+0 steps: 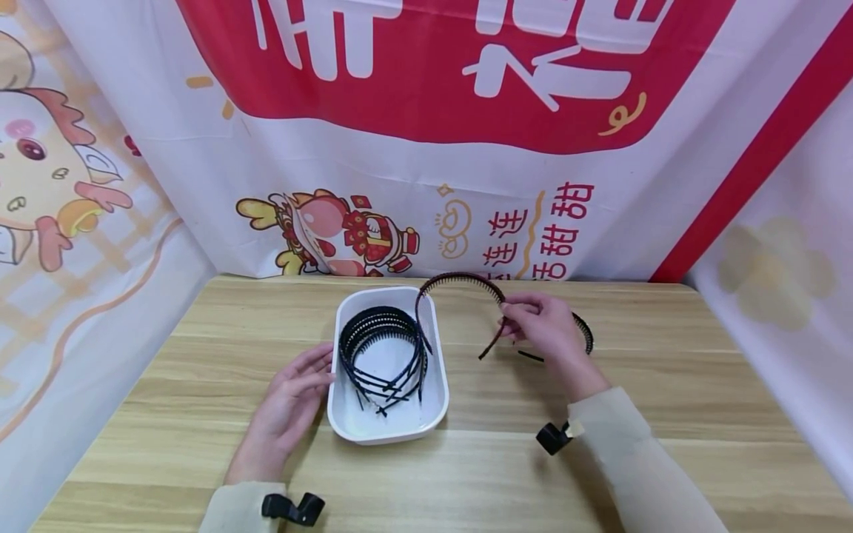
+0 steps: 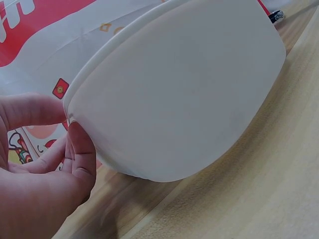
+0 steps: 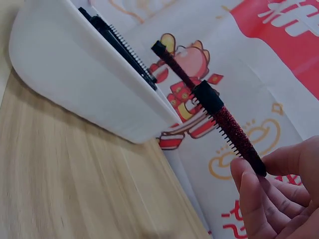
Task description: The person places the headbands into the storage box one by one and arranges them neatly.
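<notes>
A white plastic tub [image 1: 426, 422] on the table contains a stack of several black toothed headbands [image 1: 380, 317]. My left hand [image 1: 298, 396] rests against the tub's left side, fingertips and thumb touching it near the rim. In the left wrist view the tub's wall [image 2: 179, 94] fills the middle, and its contents are hidden. My right hand [image 1: 540, 329] pinches a dark red, glittery toothed headband [image 3: 234, 132] by one side between thumb and fingers. This headband is raised, and its far end overlaps the tub's right part in the head view.
Another black headband [image 1: 588, 334] lies on the wooden table [image 1: 493, 474], partly hidden behind my right hand. A white and red printed cloth [image 1: 426, 192] hangs along the table's back edge, with more cloth on both sides.
</notes>
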`<state>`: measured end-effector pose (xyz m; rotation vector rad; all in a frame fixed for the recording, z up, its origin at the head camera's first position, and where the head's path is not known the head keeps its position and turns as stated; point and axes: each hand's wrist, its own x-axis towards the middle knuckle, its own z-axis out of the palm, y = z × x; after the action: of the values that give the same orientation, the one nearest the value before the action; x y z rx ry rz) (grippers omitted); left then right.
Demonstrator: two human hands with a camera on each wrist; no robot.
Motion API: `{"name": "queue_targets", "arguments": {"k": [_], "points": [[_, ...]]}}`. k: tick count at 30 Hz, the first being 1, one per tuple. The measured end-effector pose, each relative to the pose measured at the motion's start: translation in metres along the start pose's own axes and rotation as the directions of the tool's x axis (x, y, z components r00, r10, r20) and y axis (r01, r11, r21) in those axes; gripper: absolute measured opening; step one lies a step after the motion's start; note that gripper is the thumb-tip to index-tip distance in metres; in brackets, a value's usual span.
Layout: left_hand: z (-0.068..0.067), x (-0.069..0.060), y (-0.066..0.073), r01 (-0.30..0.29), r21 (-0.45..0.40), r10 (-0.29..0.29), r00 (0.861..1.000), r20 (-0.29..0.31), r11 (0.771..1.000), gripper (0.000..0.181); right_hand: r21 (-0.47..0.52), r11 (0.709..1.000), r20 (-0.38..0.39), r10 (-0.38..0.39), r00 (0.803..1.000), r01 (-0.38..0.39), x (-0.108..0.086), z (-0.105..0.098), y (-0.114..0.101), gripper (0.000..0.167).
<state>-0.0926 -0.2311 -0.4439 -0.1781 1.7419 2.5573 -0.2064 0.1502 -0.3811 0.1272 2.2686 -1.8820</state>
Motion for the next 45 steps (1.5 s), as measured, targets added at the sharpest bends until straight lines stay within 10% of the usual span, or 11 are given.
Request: {"name": "queue_targets", "arguments": {"k": [45], "points": [[0.003,0.0,0.002,0.001,-0.012,-0.001,1.0,-0.005,1.0,0.046,-0.203,0.97,0.224,-0.086,0.971,0.132,0.008,0.101,-0.023,0.023]]}}
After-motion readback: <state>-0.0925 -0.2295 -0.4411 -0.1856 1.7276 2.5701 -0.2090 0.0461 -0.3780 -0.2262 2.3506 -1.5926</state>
